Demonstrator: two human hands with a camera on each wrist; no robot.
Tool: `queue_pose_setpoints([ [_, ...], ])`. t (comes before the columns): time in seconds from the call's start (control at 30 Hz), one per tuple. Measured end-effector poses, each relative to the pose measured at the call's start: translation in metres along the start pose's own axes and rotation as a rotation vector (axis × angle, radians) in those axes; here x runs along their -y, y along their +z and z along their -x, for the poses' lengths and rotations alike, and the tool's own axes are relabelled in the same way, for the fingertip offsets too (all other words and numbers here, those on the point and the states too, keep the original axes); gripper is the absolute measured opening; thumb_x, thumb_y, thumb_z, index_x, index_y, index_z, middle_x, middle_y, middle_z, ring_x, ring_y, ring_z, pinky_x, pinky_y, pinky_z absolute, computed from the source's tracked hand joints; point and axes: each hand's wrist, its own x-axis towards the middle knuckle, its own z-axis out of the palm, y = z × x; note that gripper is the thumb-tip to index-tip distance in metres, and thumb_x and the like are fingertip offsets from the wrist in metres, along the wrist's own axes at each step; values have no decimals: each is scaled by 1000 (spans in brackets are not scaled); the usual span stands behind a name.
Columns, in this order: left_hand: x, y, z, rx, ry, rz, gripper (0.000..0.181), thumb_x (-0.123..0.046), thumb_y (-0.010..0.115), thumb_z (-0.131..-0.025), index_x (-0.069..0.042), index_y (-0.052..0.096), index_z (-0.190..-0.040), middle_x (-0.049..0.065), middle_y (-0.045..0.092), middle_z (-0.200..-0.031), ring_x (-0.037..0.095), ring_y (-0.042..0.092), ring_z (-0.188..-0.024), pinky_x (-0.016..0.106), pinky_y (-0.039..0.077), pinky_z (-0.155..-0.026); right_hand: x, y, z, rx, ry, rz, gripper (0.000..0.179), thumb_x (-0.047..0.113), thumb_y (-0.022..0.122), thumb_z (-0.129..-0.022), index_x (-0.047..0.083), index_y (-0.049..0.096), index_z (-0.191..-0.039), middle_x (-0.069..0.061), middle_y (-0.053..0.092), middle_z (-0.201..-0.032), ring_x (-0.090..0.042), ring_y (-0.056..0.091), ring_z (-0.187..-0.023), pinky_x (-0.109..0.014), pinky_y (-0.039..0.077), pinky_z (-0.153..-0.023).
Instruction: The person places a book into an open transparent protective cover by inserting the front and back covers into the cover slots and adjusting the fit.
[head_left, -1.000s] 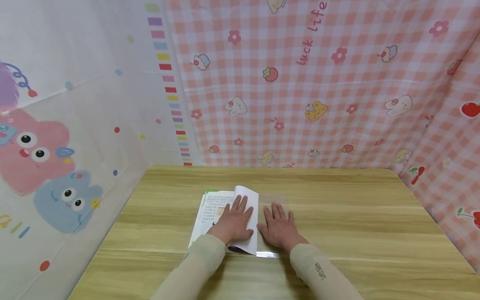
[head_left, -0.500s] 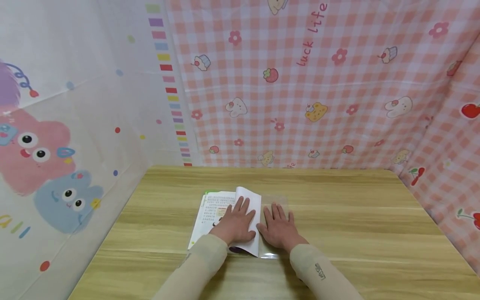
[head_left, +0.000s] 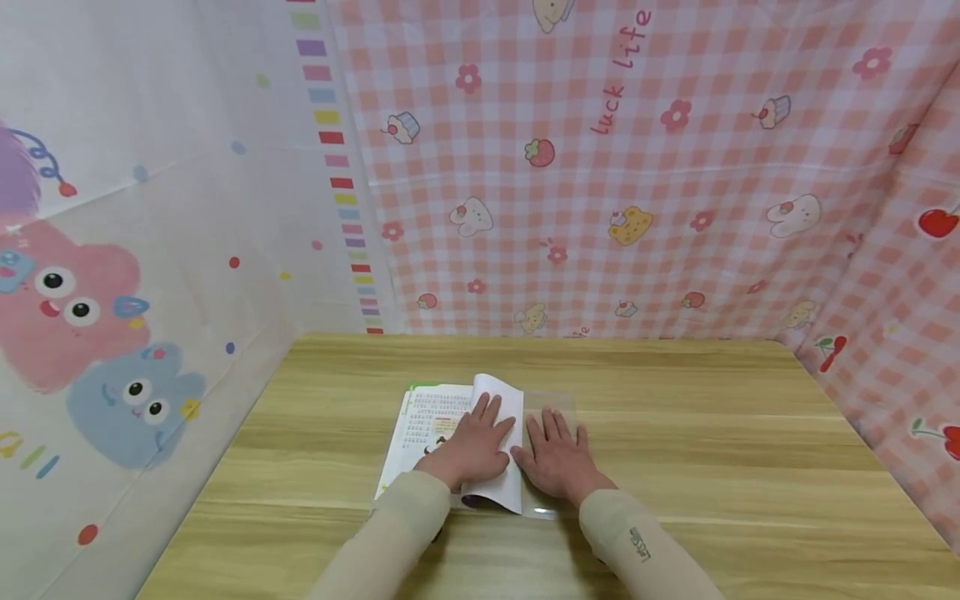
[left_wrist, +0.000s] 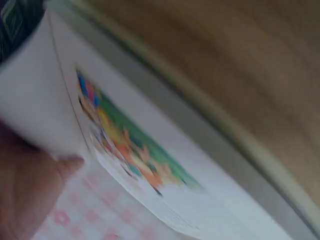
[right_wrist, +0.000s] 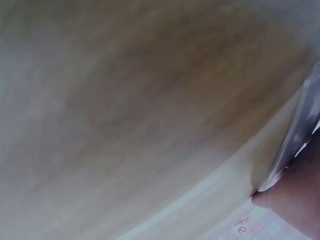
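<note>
An open book (head_left: 423,421) lies in the middle of the table, with printed text and a small drawing on its left page. Over its right part, a white leaf (head_left: 510,487) bends across, curled up at its lower edge. My left hand (head_left: 472,447) rests on this leaf with fingers extended. In the left wrist view, the thumb (left_wrist: 35,185) is beside the white paper and a page with a colourful picture (left_wrist: 137,145). Spread flat, my right hand (head_left: 557,456) presses a clear plastic sheet (head_left: 542,511), its thumb near the leaf's right edge. The right wrist view shows the plastic's glossy edge (right_wrist: 295,135).
The wood-grain table (head_left: 735,467) extends around the book on all sides. Behind it hangs a pink checked cloth (head_left: 570,192); a white cloth with cartoon figures (head_left: 247,208) hangs at the left, and a checked cherry cloth (head_left: 915,317) at the right.
The white leaf's right edge has shifted slightly rightward. My left hand has turned a little on it, fingertips moving slightly right. The right hand has stayed nearly in place.
</note>
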Motion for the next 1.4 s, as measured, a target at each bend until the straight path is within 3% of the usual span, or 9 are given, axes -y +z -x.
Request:
queue_pose_setpoints([
  [0.07,6,-5,1,3,25,87,60,-20,57,-93,-1,44,-148,24,15,-161,37,8,-150,49,20,-118,1,-1,1,3,3,-6,66,47,37,-105,2,34,-153,-25,20,-160,-41,15,-148,-68,10,-112],
  [0.17,14,-8,4,13,38,126,66,-23,63,-92,0,40,-150,22,11,-163,34,5,-151,44,17,-120,2,-1,1,9,8,-8,67,48,37,-105,2,32,-154,-25,18,-161,-40,13,-149,-67,9,-113],
  [0.37,15,-2,6,37,37,-35,69,-34,57,-96,-1,35,-152,20,10,-164,32,3,-151,43,18,-120,3,2,0,-4,8,29,67,48,37,-104,2,32,-154,-25,18,-161,-40,12,-149,-67,6,-114],
  [0.57,7,-1,3,52,-5,-85,68,-34,55,-97,-3,34,-153,18,8,-164,30,1,-152,45,20,-119,4,7,-1,-7,-4,29,68,47,36,-105,0,31,-154,-26,17,-161,-41,11,-149,-66,7,-114],
  [0.67,9,0,3,37,12,-58,67,-34,55,-97,-3,36,-153,19,9,-164,31,2,-151,45,20,-119,3,7,-1,-8,-15,-2,68,46,36,-105,-1,30,-154,-26,16,-161,-41,11,-149,-65,8,-115],
  [0.83,19,-7,7,9,57,83,65,-30,58,-97,-2,36,-152,19,10,-164,32,4,-151,45,18,-119,0,6,2,-28,-46,-37,67,45,35,-106,-2,32,-153,-27,19,-160,-43,13,-148,-64,9,-115],
  [0.9,20,-10,10,12,63,90,66,-31,59,-97,-2,36,-152,19,11,-164,32,7,-151,45,19,-119,-1,5,3,-31,-47,-42,66,45,35,-106,-2,33,-153,-27,19,-159,-43,13,-148,-64,10,-115],
  [1.13,12,-9,10,46,25,-83,67,-38,54,-99,-8,33,-155,16,11,-165,30,8,-151,46,24,-118,0,6,5,-28,-26,-54,64,43,33,-107,0,30,-154,-27,17,-160,-43,11,-148,-65,8,-114],
  [1.4,6,-14,13,94,-54,-119,66,-41,53,-99,-12,34,-155,12,11,-165,27,8,-152,49,25,-117,4,7,5,-34,-33,-51,67,45,35,-106,0,28,-155,-26,16,-161,-41,11,-149,-66,5,-114],
])
